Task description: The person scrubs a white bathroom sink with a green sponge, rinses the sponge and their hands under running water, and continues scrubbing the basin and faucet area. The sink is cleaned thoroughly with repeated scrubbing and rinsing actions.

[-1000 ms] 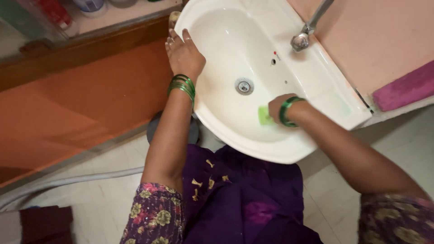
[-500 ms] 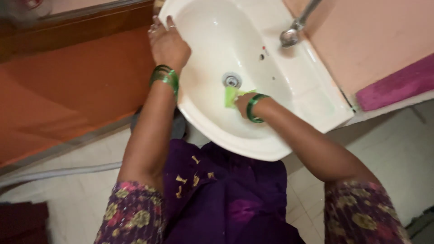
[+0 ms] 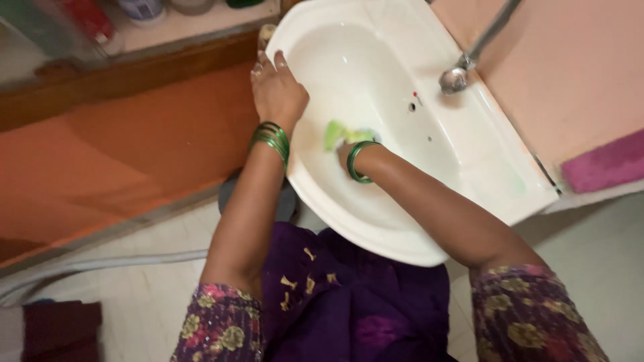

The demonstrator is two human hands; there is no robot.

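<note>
- Centrally, white washbasin: wall-mounted, metal tap above its rear edge.
- Left hand: lies flat on the basin's left rim, grip wide, holding nothing.
- Right hand: inside the bowl, grip closed on green scrub pad.
- Pad: pressed against the bowl's left inner wall.

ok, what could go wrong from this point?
1. The right hand presses the green sponge against the sloped inner wall of the sink; on a glossy basin it could slip and the knuckles could knock the wall.
2. The left hand leans on the sink's rim; if that rim is wet, the hand might slide off.
3. The tap juts over the basin, so a wide sweep could bump it.
</note>
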